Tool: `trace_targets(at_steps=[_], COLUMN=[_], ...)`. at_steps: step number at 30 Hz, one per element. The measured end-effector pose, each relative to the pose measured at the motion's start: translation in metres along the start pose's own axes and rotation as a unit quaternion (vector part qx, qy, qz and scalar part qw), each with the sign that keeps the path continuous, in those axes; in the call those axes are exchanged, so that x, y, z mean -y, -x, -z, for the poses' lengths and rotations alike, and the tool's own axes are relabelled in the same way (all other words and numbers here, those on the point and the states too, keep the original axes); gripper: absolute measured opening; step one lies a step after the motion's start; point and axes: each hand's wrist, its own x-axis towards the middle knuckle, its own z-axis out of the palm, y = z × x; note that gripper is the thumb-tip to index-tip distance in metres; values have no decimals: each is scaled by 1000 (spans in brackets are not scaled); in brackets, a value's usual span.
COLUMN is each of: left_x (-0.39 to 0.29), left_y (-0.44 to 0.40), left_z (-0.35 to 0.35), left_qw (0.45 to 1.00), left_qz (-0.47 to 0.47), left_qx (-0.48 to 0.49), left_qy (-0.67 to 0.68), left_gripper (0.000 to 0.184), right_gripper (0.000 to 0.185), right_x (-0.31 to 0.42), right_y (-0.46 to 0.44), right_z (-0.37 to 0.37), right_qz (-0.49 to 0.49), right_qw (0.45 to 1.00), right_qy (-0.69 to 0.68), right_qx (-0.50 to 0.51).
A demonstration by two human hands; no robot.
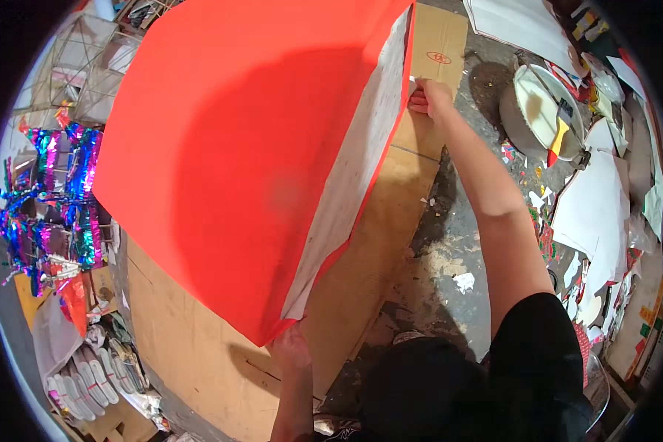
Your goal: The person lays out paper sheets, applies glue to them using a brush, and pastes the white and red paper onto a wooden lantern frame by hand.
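A large red sheet [221, 147], perhaps paper, spreads over a brown cardboard board [191, 346]. Along its right side runs a raised flap with a whitish, marked inner strip [350, 177]. My left hand [292, 349] is closed on the sheet's near corner, fingertips partly hidden. Farther away, my right hand [430, 99] pinches the edge of the flap toward its far end. A dark shadow falls across the middle of the red surface.
A pot of whitish stuff [530, 103] stands at the right, with a yellow-handled brush [558, 140] across its rim. Paper scraps and white sheets [597, 214] litter the floor there. Shiny tinsel frames [59, 191] and bundled folded stacks [85, 383] are at the left.
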Motion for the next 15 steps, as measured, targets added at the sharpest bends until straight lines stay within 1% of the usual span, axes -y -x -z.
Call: trace_targets(at_steps=[2, 4, 5, 6, 7, 9, 10, 13, 14, 15], left_x=[-8, -24, -34, -46, -58, -83, -93, -114, -116, -117], left_y=[5, 15, 18, 19, 20, 20, 18, 10, 12, 13], left_z=[-8, -18, -23, -28, -34, -49, -57, -69, -70, -69], left_qw=[998, 986, 964, 929, 884, 822, 784, 665, 686, 689], left_qz=[-47, -117, -209, -299, -387, -501, -556, -586, -556, -549], left_qx=[-3, -15, -14, -13, -14, 52, 84, 84, 114, 118], left_qy=[-37, -115, -166, -216, -264, -264, -262, -455, -455, -458], left_gripper=[12, 13, 15, 17, 19, 25, 28, 32, 36, 35], right_gripper=[17, 18, 20, 23, 23, 24, 30, 25, 21, 17], right_x=[-16, -5, 1, 6, 1, -13, -12, -10, -11, -13], right_y=[-29, -10, 4, 15, 1, -34, -24, -17, -16, -13], right_z=[12, 9, 4, -1, -4, -17, -17, -10, -5, 2], right_qz=[-40, -9, 6, 30, 66, 136, 183, 142, 133, 123], right_qw=[994, 999, 1000, 997, 984, 926, 914, 960, 975, 983], right_qy=[-74, -23, 1, 67, 159, 334, 343, 241, 176, 111], right_qx=[76, 41, 24, -16, -48, -109, -119, -34, 25, 82])
